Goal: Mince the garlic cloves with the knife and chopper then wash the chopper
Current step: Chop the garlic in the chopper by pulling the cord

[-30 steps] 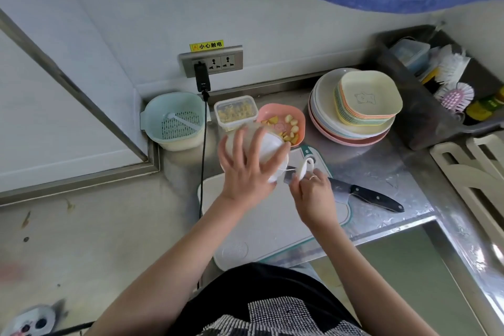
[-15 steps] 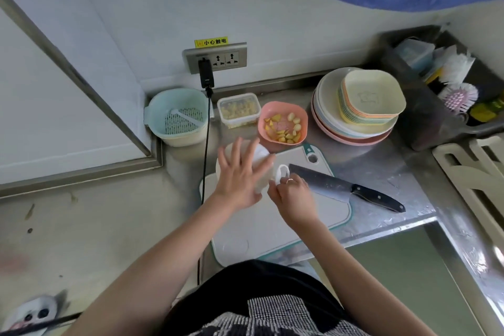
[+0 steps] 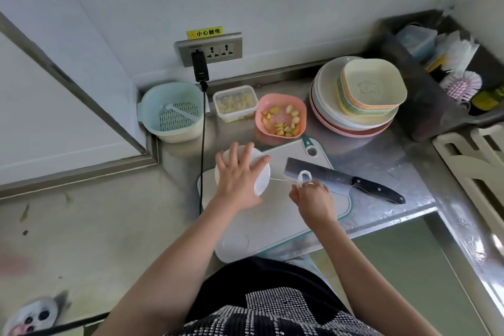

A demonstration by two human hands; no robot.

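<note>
While under left hand [image 3: 240,183]: chopper [image 3: 259,183].

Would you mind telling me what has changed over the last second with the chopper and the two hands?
The right hand, gripping the pull ring, has drawn it rightward away from the chopper again, so a length of cord now shows; half a second ago the ring sat close against it. The left hand still presses down on the chopper's lid. The knife, cutting board and pink bowl have not moved.
</note>
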